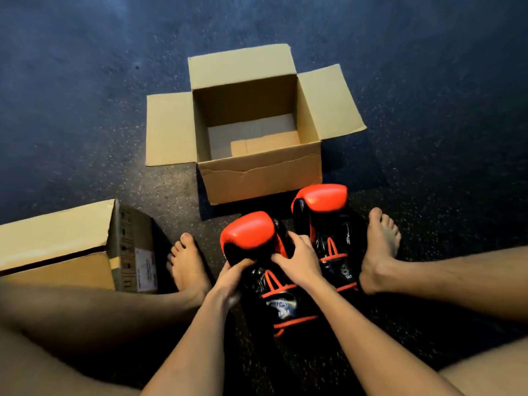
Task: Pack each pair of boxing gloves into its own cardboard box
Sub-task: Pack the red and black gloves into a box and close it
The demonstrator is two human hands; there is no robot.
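Dark speckled floor [85, 110] under everything. Open cardboard box [257, 181] at centre, flaps spread outward, mouth up. Second cardboard box [57, 238] at left edge, label on its side, just beside left foot [188, 267]. Pair of red-and-black gloves on floor between both feet, in front of open box. Near glove [248, 230] gripped by both hands: left hand [231, 277] curled round its left side, right hand [298, 260] curled over its right side. Far glove [323, 198] just right of right hand, untouched, beside right foot [380, 247]. Long axes running away from person, red padded ends toward open box, cuffs toward person.
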